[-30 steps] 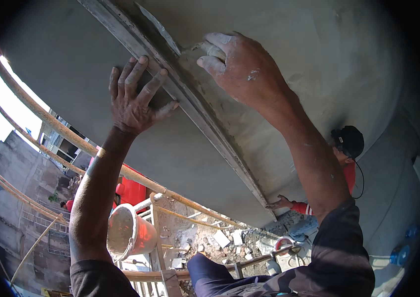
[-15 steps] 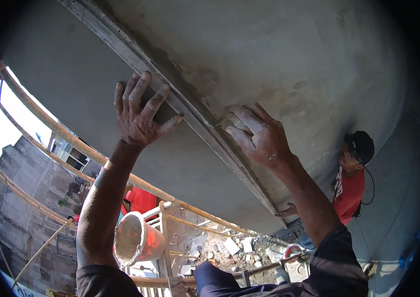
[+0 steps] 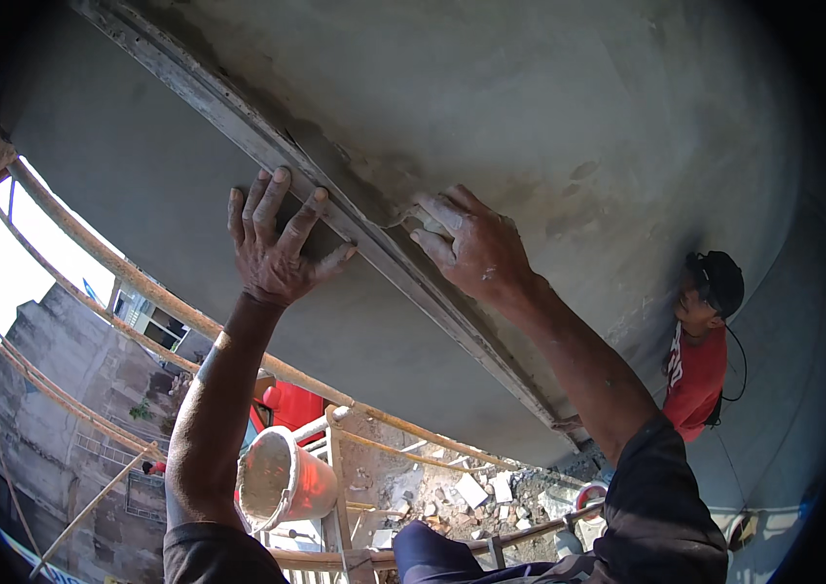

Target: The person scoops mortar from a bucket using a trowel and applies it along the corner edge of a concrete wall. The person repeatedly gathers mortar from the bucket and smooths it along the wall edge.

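Observation:
My left hand [image 3: 275, 253] is open, its spread fingertips pressed on a long, grey, plaster-smeared straightedge [image 3: 471, 341] that runs diagonally along the cement surface [image 3: 608, 117]. Just right of it, my right hand [image 3: 476, 243] is closed around the handle of a trowel [image 3: 395, 216], whose thin blade lies along the upper edge of the straightedge, over a darker strip of damp mortar. Much of the handle is hidden by my fingers. White dust coats the fingers of both hands.
A co-worker [image 3: 695, 380] in red shirt and black cap reaches to the straightedge's lower end. Rusty curved scaffold rails [image 3: 175, 302] run along the left. A red bucket [image 3: 301, 477] coated in cement sits by my left forearm. Broken rubble [image 3: 471, 492] lies below.
My right hand moved down along the straightedge, then slightly back up and left with the trowel. My left hand stays pressed on the straightedge, appearing a little lower in view.

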A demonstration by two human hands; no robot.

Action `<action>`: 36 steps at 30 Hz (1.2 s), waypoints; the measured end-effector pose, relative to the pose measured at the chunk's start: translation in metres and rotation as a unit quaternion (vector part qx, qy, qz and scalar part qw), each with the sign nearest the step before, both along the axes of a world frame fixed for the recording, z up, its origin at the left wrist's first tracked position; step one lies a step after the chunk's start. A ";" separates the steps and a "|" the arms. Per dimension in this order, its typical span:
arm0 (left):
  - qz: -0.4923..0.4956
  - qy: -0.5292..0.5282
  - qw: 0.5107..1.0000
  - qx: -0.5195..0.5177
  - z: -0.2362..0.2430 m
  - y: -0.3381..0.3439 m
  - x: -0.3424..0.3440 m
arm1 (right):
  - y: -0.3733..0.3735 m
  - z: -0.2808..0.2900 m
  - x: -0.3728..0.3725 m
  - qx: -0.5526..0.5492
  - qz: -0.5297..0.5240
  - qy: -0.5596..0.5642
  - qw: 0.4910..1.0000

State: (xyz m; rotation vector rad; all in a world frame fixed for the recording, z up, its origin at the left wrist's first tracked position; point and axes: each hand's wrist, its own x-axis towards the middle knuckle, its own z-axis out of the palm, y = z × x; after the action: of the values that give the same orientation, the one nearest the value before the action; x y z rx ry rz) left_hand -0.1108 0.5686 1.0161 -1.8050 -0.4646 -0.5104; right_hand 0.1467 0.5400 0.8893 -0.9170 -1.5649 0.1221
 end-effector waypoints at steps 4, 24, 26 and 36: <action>-0.013 -0.006 1.000 0.004 0.002 0.001 0.004 | -0.023 -0.026 0.006 0.009 0.018 0.020 1.000; -0.106 -0.090 0.990 0.022 -0.010 0.013 0.004 | -0.264 -0.436 0.021 -0.504 0.179 -0.120 0.836; -0.056 -0.107 0.993 0.003 -0.014 0.000 0.010 | -0.271 -0.430 0.019 -0.502 0.176 -0.144 0.834; -0.047 -0.524 0.803 -0.278 -0.210 -0.223 -0.052 | -0.257 -0.311 -0.005 -0.523 0.139 -0.240 0.806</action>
State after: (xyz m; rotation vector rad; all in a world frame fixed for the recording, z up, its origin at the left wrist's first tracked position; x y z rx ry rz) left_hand -0.1626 0.3461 0.8061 -1.9508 -1.3987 -1.5967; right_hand 0.1416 0.2825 0.5781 -1.6402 -2.1137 1.1340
